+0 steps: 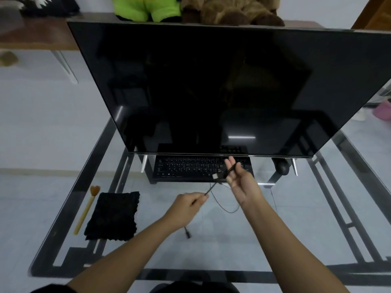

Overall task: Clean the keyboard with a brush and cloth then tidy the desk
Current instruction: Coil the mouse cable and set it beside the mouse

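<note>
A black keyboard (190, 168) lies on the glass desk (232, 240) under the front edge of a big dark monitor (211, 87). Its thin black cable (222, 205) loops over the glass in front of it. My left hand (187, 206) pinches the cable just below the plug. My right hand (240, 179) holds the cable near its silver USB plug (215, 176), above the keyboard's right part, with fingers partly straight. A yellow brush (85, 210) with a brown tip and a black cloth (114, 215) lie side by side at the desk's left.
A black mouse (283, 167) sits right of the keyboard under the monitor's edge. Another small cable end (187, 233) lies near my left wrist. Plush toys (196, 9) sit behind the monitor. A pink object (383, 111) is on the floor far right.
</note>
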